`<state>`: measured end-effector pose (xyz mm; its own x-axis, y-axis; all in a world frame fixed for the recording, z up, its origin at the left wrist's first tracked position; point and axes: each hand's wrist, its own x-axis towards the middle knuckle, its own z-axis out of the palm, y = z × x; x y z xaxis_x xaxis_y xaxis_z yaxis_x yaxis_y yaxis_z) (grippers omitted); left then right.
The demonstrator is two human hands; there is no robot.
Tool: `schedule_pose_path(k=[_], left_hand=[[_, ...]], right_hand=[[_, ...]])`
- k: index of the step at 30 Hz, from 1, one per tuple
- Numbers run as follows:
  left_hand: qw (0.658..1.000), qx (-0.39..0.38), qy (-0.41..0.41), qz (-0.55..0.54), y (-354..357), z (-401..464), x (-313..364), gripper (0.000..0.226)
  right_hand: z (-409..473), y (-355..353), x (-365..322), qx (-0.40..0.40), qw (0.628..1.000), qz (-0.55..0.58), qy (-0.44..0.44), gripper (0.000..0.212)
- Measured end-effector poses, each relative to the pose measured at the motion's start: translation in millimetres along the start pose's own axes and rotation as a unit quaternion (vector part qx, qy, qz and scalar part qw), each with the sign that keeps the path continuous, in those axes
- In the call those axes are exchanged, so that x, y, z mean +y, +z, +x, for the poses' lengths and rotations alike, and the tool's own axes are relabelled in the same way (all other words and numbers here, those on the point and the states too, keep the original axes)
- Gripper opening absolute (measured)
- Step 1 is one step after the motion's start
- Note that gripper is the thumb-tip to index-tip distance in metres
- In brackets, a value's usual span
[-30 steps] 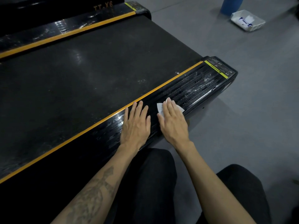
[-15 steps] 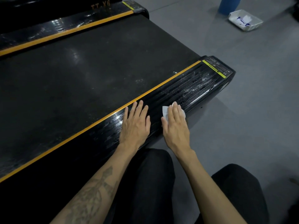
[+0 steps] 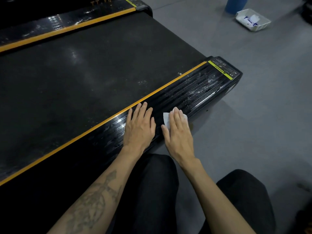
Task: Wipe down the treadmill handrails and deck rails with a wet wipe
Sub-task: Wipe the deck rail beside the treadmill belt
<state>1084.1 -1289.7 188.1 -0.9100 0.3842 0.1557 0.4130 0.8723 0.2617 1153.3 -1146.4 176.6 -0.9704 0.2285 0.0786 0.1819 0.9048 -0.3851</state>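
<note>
Lying flat under the right hand [image 3: 179,134]: wet wipe [image 3: 166,119], white, folded, its left edge and far corner showing beyond the straight, close-set fingers [image 3: 177,115] that press it onto the near deck rail [image 3: 194,93]. Rail: glossy black, ribbed lengthwise, streaked with pale wet smears toward its right end; orange stripe [image 3: 152,95] along its far edge; yellow-green warning label [image 3: 220,70] at the right end. Left hand [image 3: 139,127]: palm down on the same rail, just left of the wipe, fingers straight and slightly spread. Treadmill belt [image 3: 84,73]: matte black, beyond the stripe. White tray [image 3: 253,20]: on the grey floor [image 3: 253,115], far right, beside a blue cylinder [image 3: 234,4].
</note>
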Motion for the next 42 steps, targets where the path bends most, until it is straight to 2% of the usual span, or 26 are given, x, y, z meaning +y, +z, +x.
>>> schedule_pose_path(k=[5,8,14,19,25,30,37,42], left_hand=[[1.000,0.011,-0.012,-0.001,-0.7,1.1,3.2,0.046],[1.000,0.012,-0.018,0.000,0.5,3.0,6.5,0.044],[1.000,0.013,-0.014,0.017,-0.2,8.2,8.9,0.038],[1.000,0.006,0.001,0.016,0.6,10.1,8.9,0.044],[1.000,0.005,0.001,0.012,2.4,11.7,9.2,0.046],[1.000,0.011,-0.002,0.006,3.1,13.8,9.6,0.044],[1.000,0.010,-0.004,-0.002,3.3,14.9,11.6,0.047],[1.000,0.013,-0.005,-0.009,4.1,16.2,12.3,0.049]], right_hand=[[27.1,-15.9,21.0,-0.010,0.999,-0.042,0.014,0.065],[14.6,-12.6,15.9,0.000,0.999,-0.028,0.040,0.067],[27.0,-14.2,18.4,-0.024,0.999,-0.037,0.005,0.067],[12.4,-9.0,16.4,0.015,0.998,-0.023,0.063,0.070],[31.7,-13.0,24.0,-0.021,0.998,-0.053,0.006,0.070],[17.1,-10.3,18.5,0.007,0.998,-0.044,0.047,0.070],[37.1,-16.4,24.8,-0.031,0.997,-0.067,0.012,0.070],[23.3,-10.9,18.8,0.010,1.000,-0.019,0.023,0.073]])
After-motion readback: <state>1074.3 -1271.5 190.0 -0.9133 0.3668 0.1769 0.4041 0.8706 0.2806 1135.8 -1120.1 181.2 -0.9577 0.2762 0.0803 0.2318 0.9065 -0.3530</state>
